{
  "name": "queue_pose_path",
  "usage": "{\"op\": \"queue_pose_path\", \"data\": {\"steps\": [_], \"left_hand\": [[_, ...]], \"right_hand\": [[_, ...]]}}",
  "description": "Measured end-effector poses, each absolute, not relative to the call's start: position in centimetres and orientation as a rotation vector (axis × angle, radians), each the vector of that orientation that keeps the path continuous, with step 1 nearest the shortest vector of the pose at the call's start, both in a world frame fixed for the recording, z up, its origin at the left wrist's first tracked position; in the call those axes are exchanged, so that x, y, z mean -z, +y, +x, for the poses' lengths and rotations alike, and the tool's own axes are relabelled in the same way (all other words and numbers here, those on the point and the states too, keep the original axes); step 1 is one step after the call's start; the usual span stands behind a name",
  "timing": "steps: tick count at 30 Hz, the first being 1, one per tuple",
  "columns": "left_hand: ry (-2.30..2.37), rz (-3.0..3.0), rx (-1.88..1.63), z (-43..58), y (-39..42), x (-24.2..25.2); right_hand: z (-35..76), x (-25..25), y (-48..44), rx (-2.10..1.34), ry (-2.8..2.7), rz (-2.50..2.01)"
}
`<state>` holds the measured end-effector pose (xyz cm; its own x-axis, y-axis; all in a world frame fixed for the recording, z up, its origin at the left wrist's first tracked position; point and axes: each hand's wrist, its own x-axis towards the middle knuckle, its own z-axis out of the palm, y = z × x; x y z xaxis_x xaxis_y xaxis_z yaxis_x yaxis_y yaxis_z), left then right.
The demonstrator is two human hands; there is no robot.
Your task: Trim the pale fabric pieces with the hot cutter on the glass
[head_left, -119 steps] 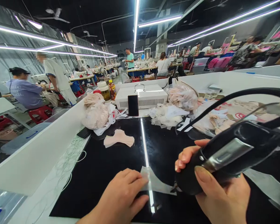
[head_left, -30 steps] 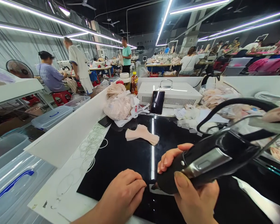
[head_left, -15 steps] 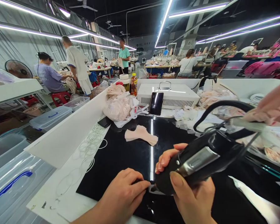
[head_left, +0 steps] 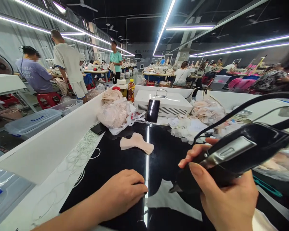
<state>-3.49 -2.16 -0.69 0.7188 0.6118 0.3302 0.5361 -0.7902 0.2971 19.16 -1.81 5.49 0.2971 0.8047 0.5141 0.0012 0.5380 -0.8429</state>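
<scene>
My right hand wraps around a black corded hand tool with a silver plate on its side and a pointed nozzle. The nozzle tip is over the thin white fabric piece lying on the glossy black work surface; whether they touch I cannot tell. At that piece's left end, my left hand rests with fingers bent and pressed together; anything between them is hidden. Farther back on the black surface lies a pale pink cut fabric piece.
Behind are a phone, a white vented box, a bag of pale fabric and bottles. White cord loops line the left. Fabric scraps lie right of the box. The tool's cable arches at right. Several people work beyond.
The tool and my right hand have moved right, away from my left hand, and more of the thin white fabric shows between them. The whole view has shifted rightward.
</scene>
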Motion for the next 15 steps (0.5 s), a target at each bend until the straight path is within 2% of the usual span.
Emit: {"op": "queue_pose_path", "data": {"steps": [8, 15], "left_hand": [[0.542, 2.526, -0.488, -1.3, 2.9, -0.2], [0.440, 2.456, -0.333, -0.6, 3.9, 0.6]], "right_hand": [[18.5, -4.0, -1.2, -0.635, -1.065, -0.780], [18.1, -3.1, -1.0, -0.710, -1.068, -0.723]]}}
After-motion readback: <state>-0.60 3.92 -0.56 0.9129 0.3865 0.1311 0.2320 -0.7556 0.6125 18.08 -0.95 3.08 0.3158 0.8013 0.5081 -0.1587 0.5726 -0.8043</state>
